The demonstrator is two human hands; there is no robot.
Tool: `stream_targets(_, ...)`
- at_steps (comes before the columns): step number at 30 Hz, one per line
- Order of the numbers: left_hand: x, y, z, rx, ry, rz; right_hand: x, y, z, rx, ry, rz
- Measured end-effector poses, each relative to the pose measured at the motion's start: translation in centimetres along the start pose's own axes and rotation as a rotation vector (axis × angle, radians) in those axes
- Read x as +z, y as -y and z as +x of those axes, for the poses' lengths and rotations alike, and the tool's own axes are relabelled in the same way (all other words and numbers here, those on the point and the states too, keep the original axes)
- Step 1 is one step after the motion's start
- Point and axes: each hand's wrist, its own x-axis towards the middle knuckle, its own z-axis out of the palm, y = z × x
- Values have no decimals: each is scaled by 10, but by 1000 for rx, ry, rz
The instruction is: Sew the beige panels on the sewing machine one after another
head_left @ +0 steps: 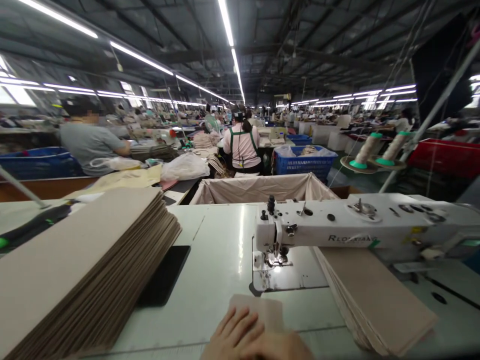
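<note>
At the bottom centre, my left hand point(234, 336) lies flat with its fingers a little apart on a small beige fabric piece point(272, 311). My right hand point(281, 347) is close against it at the lower edge, blurred, with its fingers hidden. The fabric lies on the pale green table point(213, 270), just in front of the sewing machine's metal plate point(303, 277). Above that plate is the head of the white sewing machine point(264, 232), its presser foot point(278, 260) apart from the fabric.
A tall stack of beige panels point(86, 235) fills the left, beside a black flat object point(165, 277). More folded panels point(375, 295) lie under the machine arm. Behind the table stands a cloth-lined bin point(258, 187). Thread cones point(365, 150) stand right; co-workers point(242, 142) sit ahead.
</note>
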Motion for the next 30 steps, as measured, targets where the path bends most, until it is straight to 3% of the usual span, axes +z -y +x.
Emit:
stream_targets(4, -23, 14, -20, -157, -13, 51, 19, -55, 35, 106, 59, -22)
stream_targets(8, -37, 24, -3, -225, 43, 27, 25, -84, 42, 185, 113, -97)
stream_targets(16, -34, 40, 48, -229, 46, -52, 24, -91, 19, 247, 121, -185)
stream_targets(30, -30, 41, 52, -258, 37, -38, 31, -95, 21, 253, 215, -252)
